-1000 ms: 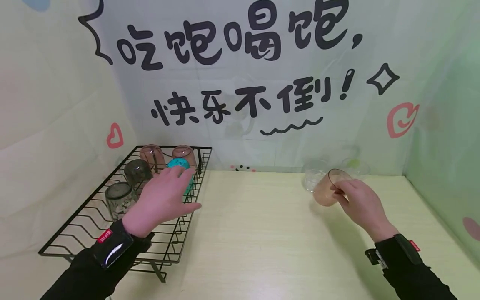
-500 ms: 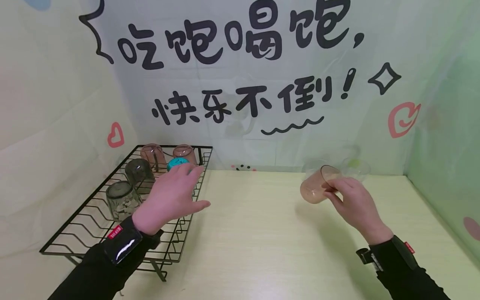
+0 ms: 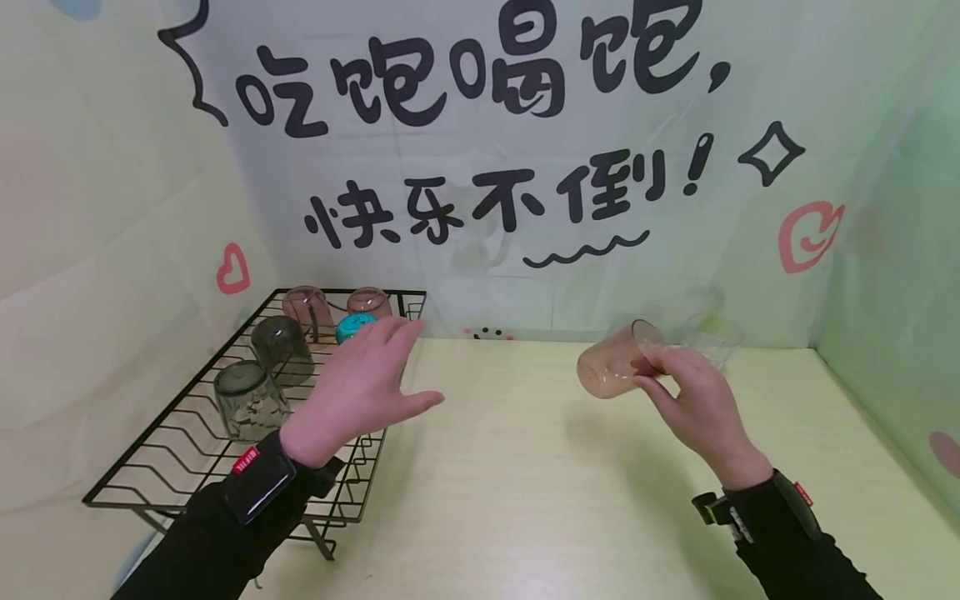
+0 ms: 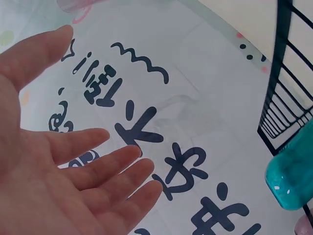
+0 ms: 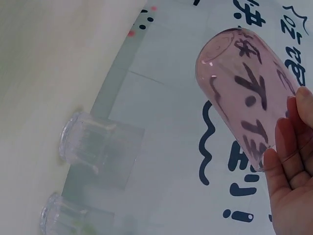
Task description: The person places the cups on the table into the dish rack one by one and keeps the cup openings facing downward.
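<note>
My right hand [image 3: 693, 400] pinches a pink drinking glass [image 3: 611, 362] near its rim. The glass is held in the air at a slant, its base pointing left. In the right wrist view the thumb and fingers are at the open end of the pink glass [image 5: 239, 83]. My left hand [image 3: 356, 392] has its fingers spread and holds nothing; it hovers over the right side of the black wire rack [image 3: 138, 506]. A turquoise glass [image 3: 351, 325] on the rack is partly hidden behind that hand; its rounded turquoise end [image 4: 291, 181] shows in the left wrist view.
Upside down on the rack stand two pink glasses [image 3: 309, 308], a dark grey glass [image 3: 281, 343] and a greyish patterned glass [image 3: 247, 400]. Two clear glasses [image 5: 100, 147] stand near the back wall on the right. A printed cloth [image 3: 480, 275] hangs behind the table [image 3: 480, 500].
My right hand has carried the pink glass left and slightly up, away from the clear glasses. My left hand has drifted right across the rack, its fingers still spread.
</note>
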`<act>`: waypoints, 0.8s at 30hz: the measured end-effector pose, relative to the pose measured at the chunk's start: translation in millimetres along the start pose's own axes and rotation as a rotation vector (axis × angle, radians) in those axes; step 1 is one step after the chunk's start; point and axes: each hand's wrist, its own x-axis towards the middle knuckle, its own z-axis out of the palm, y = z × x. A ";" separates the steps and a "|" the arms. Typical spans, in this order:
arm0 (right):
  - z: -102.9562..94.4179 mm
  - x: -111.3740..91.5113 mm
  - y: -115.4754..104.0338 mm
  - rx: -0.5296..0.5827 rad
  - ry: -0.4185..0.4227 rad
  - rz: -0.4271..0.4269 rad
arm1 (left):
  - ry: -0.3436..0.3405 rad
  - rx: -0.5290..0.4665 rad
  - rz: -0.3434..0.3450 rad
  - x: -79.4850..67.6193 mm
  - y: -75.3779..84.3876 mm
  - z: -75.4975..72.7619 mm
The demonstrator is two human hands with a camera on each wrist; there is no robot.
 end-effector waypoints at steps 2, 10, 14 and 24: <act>0.4 1.7 -2.5 0.021 0.011 0.014 | 0.013 -0.028 0.000 1.1 2.4 0.3; 4.7 6.9 -12.0 0.084 0.070 0.045 | -0.013 -0.101 -0.026 5.8 13.9 -1.3; 7.0 9.6 -18.1 0.124 0.111 0.061 | -0.016 -0.110 -0.027 7.3 17.6 -1.7; 9.6 13.9 -30.2 0.205 0.175 0.163 | -0.005 -0.151 -0.012 10.3 27.9 -4.0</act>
